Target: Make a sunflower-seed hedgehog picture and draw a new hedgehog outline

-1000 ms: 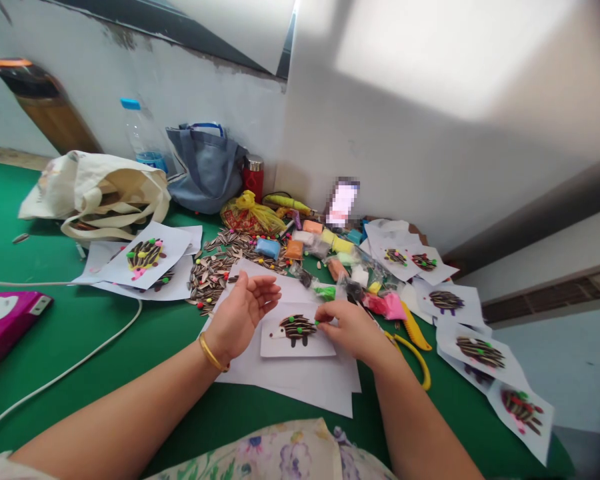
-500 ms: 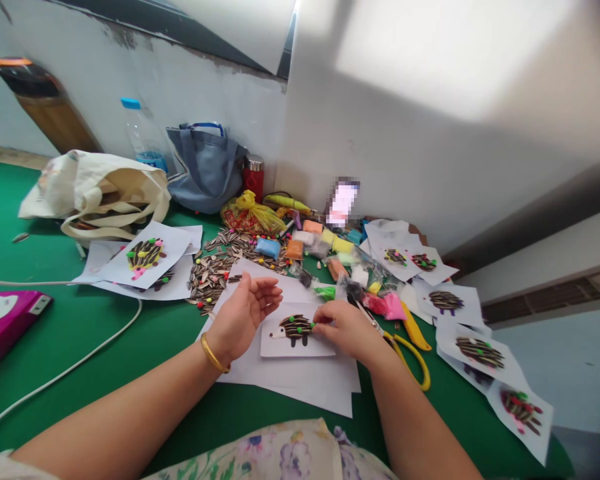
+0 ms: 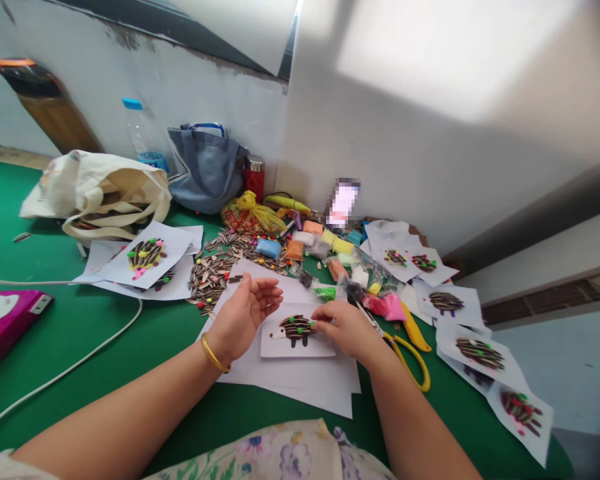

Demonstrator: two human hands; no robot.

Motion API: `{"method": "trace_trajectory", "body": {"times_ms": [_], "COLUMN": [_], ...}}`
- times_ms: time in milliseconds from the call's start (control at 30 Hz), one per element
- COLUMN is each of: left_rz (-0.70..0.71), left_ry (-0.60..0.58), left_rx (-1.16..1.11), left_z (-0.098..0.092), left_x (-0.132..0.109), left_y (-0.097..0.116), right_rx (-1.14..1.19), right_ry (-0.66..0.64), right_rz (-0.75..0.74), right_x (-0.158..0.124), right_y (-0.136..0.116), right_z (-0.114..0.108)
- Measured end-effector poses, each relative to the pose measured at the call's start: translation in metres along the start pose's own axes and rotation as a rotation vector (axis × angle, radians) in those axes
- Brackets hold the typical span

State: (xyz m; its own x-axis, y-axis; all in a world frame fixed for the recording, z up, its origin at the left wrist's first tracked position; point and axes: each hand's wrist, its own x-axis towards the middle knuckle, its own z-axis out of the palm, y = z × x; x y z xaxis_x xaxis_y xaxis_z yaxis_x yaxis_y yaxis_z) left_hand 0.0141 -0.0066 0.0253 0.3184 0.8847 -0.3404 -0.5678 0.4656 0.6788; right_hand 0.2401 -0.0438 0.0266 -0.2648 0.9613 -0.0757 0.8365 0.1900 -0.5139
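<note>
A hedgehog picture (image 3: pixel 297 329) made of striped sunflower seeds, with a white face, dark legs and green clay dots, lies on a small white card (image 3: pixel 275 349). My right hand (image 3: pixel 347 330) is at the picture's right end, thumb and forefinger pinched on a small green clay ball (image 3: pixel 313 324) against the seeds. To the left of the card, my left hand (image 3: pixel 250 310) is held open, palm turned inward and fingers loosely curved, holding nothing. Under the card are larger white paper sheets (image 3: pixel 300 390).
Sunflower seeds (image 3: pixel 207 273) are heaped behind my left hand. Packets of coloured clay (image 3: pixel 295 250) lie beyond the card. Yellow-handled scissors (image 3: pixel 425 373) and a yellow cutter (image 3: pixel 414 327) rest by my right forearm. Other hedgehog cards (image 3: pixel 517 380) lie along the right edge. A white cable (image 3: pixel 90 357) crosses the left.
</note>
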Motion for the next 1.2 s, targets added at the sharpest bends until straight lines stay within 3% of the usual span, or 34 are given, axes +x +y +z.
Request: {"method": "trace_trajectory", "body": {"times_ms": [133, 267, 633, 1200], "left_rz": [0.002, 0.003, -0.001, -0.01], "left_ry": [0.0, -0.001, 0.003, 0.017], "left_rx": [0.007, 0.008, 0.011, 0.018], "left_z": [-0.001, -0.002, -0.001, -0.001], "left_x": [0.0, 0.001, 0.0, 0.0], "left_y": [0.0, -0.001, -0.001, -0.001], "right_rx": [0.004, -0.041, -0.014, 0.086], "right_ry": [0.014, -0.052, -0.086, 0.015], "right_rz": [0.031, 0.091, 0.13, 0.087], "right_x": [-0.003, -0.008, -0.004, -0.005], "right_y": [0.002, 0.007, 0.011, 0.012], "right_z": [-0.006, -0.009, 0.01, 0.009]}}
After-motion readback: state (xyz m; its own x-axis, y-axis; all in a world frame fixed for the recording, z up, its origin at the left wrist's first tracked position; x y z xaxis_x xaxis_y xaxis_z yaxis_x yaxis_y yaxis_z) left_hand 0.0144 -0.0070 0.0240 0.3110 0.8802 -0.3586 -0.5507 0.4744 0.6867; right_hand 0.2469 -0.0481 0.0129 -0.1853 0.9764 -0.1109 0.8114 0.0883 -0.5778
